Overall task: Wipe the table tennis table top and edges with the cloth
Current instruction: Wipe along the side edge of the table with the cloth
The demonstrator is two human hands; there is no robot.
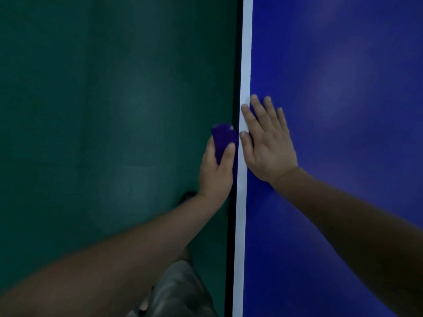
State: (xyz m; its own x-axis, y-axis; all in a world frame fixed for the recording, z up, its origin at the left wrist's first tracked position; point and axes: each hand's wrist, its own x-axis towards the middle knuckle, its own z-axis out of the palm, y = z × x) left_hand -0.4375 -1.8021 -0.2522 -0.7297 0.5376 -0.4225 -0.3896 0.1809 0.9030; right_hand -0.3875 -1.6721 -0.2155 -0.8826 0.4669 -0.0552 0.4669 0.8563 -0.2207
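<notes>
A purple cloth [221, 141] is gripped in the left hand [216, 170], with thumb and fingers curled round it, and is held against the dark side edge of the blue desk [343, 156]. The right hand [266, 143] is laid flat on the desk top, fingers straight and spread, partly over the white border line [246, 53]. A green floor [103, 110] is seen left of the edge.

Table top [332, 110] smooth blue, faint sheen; cloth [223, 138] soft purple fabric; floor [103, 110] matt green.
</notes>
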